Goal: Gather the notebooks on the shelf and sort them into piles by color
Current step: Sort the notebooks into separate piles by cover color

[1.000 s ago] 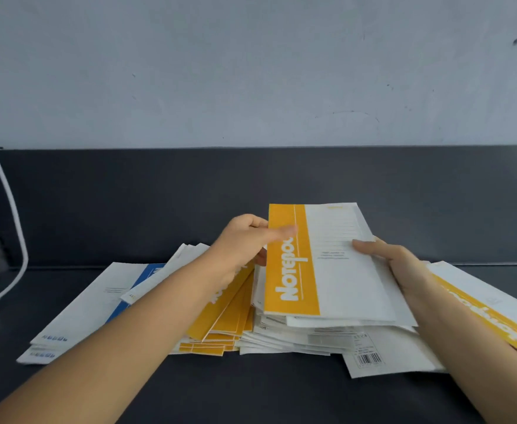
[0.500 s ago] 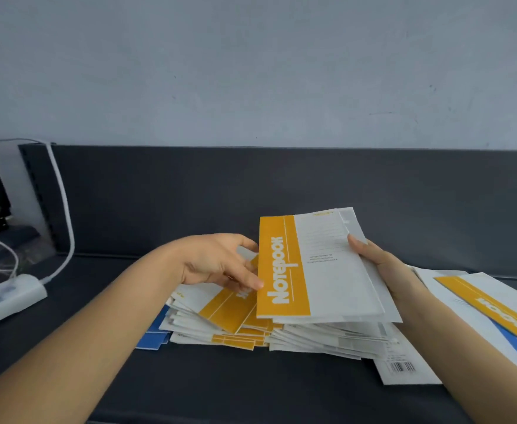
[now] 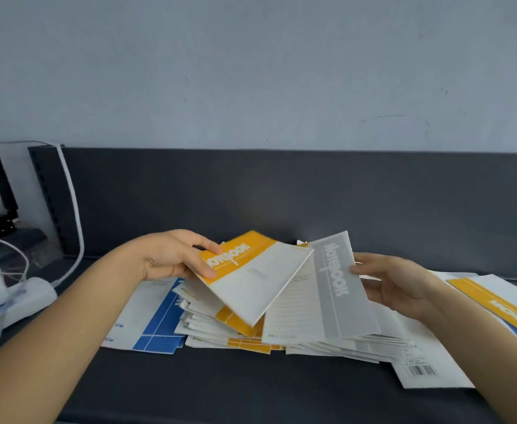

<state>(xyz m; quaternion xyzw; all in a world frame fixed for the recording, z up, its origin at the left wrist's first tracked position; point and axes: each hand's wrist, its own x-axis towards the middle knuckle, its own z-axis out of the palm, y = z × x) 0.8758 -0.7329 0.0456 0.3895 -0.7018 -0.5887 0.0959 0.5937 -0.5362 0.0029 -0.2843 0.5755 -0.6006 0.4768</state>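
On the dark shelf (image 3: 251, 390), blue notebooks (image 3: 159, 325) lie under the left wrist, and just beyond, the left hand (image 3: 174, 255) pinches a yellow notebook (image 3: 257, 276) by its corner, beside the right hand (image 3: 401, 283), whose thumb and curled fingers hold the edge of a grey notebook (image 3: 336, 295).

1. Yellow notebook (image 3: 251, 276): yellow band with white "Notebook" lettering, the rest white. It is lifted and tilted, with the left hand (image 3: 171, 258) gripping its 10 o'clock corner.
2. Grey notebook (image 3: 327, 295): grey band, ruled white cover. It tops the middle heap at 3 o'clock of the yellow one, with the right hand (image 3: 395, 283) pinching its right edge.
3. Yellow pile (image 3: 245, 341): loosely fanned, lying flat under the lifted notebook.
4. Blue notebooks (image 3: 156, 319): flat on the shelf (image 3: 251, 393), at 9 o'clock of the yellow pile.
5. Yellow-banded notebook (image 3: 496, 301): flat at 3 o'clock of the heap, with a blue edge showing beneath it.
6. Barcode back cover (image 3: 425, 368): white, at 4 o'clock of the heap.
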